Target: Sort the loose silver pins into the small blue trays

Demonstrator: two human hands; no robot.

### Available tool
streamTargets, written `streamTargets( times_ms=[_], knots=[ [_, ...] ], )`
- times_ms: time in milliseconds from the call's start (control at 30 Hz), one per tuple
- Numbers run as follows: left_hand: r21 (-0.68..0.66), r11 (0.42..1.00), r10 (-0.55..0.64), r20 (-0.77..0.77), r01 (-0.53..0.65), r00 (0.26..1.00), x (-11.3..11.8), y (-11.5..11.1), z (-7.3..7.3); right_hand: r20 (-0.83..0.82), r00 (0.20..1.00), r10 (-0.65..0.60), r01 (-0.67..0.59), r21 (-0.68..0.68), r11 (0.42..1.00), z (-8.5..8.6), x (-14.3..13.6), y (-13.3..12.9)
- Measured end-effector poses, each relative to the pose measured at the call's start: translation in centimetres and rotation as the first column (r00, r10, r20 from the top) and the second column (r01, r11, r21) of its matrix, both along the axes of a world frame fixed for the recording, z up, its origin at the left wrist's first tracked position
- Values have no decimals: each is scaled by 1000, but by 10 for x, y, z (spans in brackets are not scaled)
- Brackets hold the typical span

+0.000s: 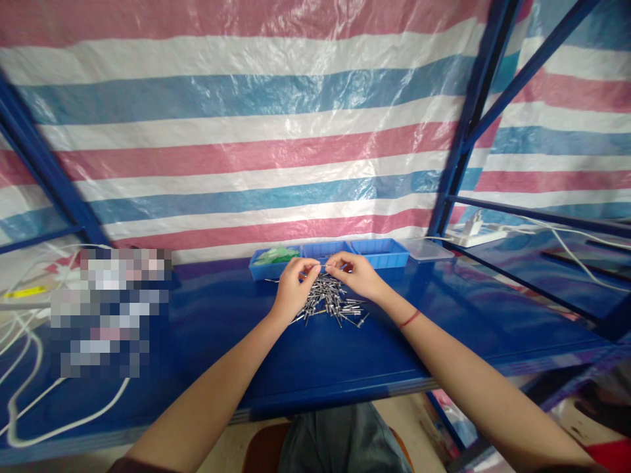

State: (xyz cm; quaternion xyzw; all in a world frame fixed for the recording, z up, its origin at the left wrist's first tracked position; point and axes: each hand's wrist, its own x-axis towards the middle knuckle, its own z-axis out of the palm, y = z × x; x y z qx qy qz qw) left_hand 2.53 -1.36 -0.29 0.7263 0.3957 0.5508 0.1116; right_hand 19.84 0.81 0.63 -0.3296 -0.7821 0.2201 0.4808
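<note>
Pinching a pin (323,265) with our left hand (296,279) and right hand (355,270), we hold it at three o'clock from the first, nine o'clock from the second; the pile (329,299) lies at six o'clock, the tray (382,261) at twelve.

Metal rods (331,299) heaped near blue bins (389,261) on a bench (211,322) suggest a workshop.
</note>
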Motion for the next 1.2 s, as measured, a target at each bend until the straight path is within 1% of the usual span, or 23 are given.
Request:
streamTargets(
  times_ms=[133,300,400,433,500,533,567,633,667,733,767,800,833,867,900,933,967,1000,1033,1067,1100,1200],
  knots=[
    [-20,1000,15,13,-15,1000,-1,1,0,-62,996,-58,62,62,996,7,0,-5],
    [-53,999,-8,-17,7,1000,-2,4,-4,-83,994,-68,75,81,994,12,-5,-16],
    [-80,997,-8,-51,4,999,-1,6,-8,-71,994,-81,88,94,992,11,-5,-14],
    [-88,996,5,-60,-10,998,-2,7,-10,-74,992,-104,111,103,988,11,-3,-10],
    [-99,994,32,-92,-41,995,-2,9,-12,-107,972,-208,221,129,967,9,6,0],
    [-97,994,38,-121,-50,992,-3,9,-13,-133,949,-287,305,141,942,8,13,7],
    [-90,995,35,-163,-50,986,-4,9,-13,-161,904,-396,418,147,896,6,22,15],
    [-73,997,15,-279,-37,960,-5,8,-14,-168,792,-587,610,170,774,1,42,30],
    [-72,997,11,-346,-39,938,-6,8,-15,-114,741,-662,670,193,717,-2,51,36],
    [-85,993,30,-471,-79,882,-7,6,-15,14,612,-790,764,244,597,-7,65,44],
    [-92,989,49,-521,-113,852,-8,6,-15,50,564,-824,787,271,554,-9,68,46],
    [-98,984,67,-559,-147,826,-9,5,-14,73,539,-839,793,294,534,-9,68,45],
    [-103,979,81,-588,-174,805,-10,5,-14,94,552,-828,774,310,552,-9,66,43],
    [-107,976,88,-609,-191,789,-11,5,-14,123,605,-787,728,314,609,-7,62,40],
    [-110,973,90,-624,-201,777,-11,5,-14,167,684,-710,649,305,697,-5,55,36],
    [-116,971,88,-634,-207,768,-12,5,-14,231,772,-592,534,269,801,-3,48,32],
    [-125,970,83,-643,-210,762,-12,5,-14,309,841,-443,396,207,895,-2,40,27],
    [-136,968,74,-649,-211,757,-12,5,-14,377,873,-309,276,139,951,-1,33,23],
    [-149,966,65,-653,-211,755,-13,6,-15,430,879,-204,187,83,979,-1,27,19],
    [-161,964,55,-655,-211,754,-13,6,-15,470,872,-141,135,47,990,-2,21,16],
    [-172,962,47,-655,-210,754,-12,6,-15,498,860,-108,107,31,994,-3,17,14],
    [-186,960,39,-652,-209,758,-12,7,-16,539,838,-80,71,37,997,-10,11,12]
  ],
)
